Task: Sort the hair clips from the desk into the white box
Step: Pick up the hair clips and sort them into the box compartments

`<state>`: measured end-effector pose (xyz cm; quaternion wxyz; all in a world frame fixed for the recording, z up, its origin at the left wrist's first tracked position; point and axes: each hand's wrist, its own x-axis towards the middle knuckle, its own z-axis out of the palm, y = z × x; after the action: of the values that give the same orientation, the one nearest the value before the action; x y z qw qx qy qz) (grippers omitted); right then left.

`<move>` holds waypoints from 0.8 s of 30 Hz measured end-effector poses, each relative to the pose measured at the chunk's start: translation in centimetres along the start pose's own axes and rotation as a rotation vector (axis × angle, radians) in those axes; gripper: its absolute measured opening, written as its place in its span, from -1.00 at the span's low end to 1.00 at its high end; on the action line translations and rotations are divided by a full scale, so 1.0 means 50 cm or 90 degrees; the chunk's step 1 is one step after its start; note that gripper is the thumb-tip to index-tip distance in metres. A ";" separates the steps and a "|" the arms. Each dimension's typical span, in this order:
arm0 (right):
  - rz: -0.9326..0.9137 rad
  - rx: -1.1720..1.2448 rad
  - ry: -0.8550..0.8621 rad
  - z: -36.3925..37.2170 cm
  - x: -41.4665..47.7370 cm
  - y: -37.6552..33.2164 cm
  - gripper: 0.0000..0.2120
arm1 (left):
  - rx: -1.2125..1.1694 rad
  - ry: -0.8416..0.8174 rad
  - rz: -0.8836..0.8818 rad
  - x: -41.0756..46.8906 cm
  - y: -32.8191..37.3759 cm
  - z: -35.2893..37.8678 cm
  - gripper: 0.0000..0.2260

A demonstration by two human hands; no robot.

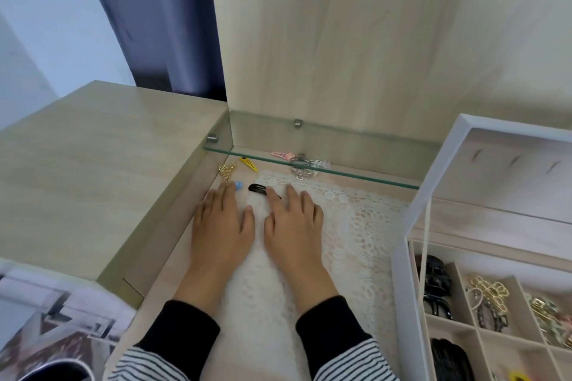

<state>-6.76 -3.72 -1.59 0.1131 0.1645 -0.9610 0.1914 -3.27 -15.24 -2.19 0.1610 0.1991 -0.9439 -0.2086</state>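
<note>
Both hands lie flat, palms down, on the desk recess. My left hand (pixel 221 226) has its fingertips next to a small blue clip (pixel 237 185). My right hand (pixel 292 226) reaches a black snap clip (pixel 257 188) with its index fingertip. Further back lie a gold clip (pixel 226 170), a yellow snap clip (pixel 249 163), a pink clip (pixel 282 155) and a silver claw clip (pixel 301 168) under the glass shelf. The white box (pixel 402 272) stands open at the right, its compartments holding black clips (pixel 435 284) and gold clips (pixel 492 291).
A white lace mat (pixel 356 219) covers the recess floor. A glass shelf (pixel 309 165) spans the back, low over the far clips. The raised wooden desktop (pixel 93 164) borders the left. The box lid (pixel 507 164) stands upright at the right.
</note>
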 end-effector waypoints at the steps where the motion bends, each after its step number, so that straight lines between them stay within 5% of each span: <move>1: -0.001 -0.001 0.010 0.000 -0.001 0.003 -0.50 | -0.004 0.000 0.002 0.000 -0.002 0.002 -0.50; 9: 0.005 0.093 0.119 0.003 -0.005 0.017 -0.82 | -0.104 0.088 0.052 -0.001 -0.010 0.000 -0.71; 15: 0.008 0.056 0.134 0.005 -0.003 0.015 -0.70 | -0.177 0.115 0.059 -0.004 -0.006 -0.005 -0.79; 24: 0.000 0.098 0.134 0.009 -0.004 0.020 -0.85 | -0.138 0.127 0.115 0.001 -0.012 -0.005 -0.83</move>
<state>-6.99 -2.96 -2.39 0.2001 0.1515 -0.9263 0.2811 -3.05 -15.86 -2.26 0.2925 0.1150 -0.9092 -0.2729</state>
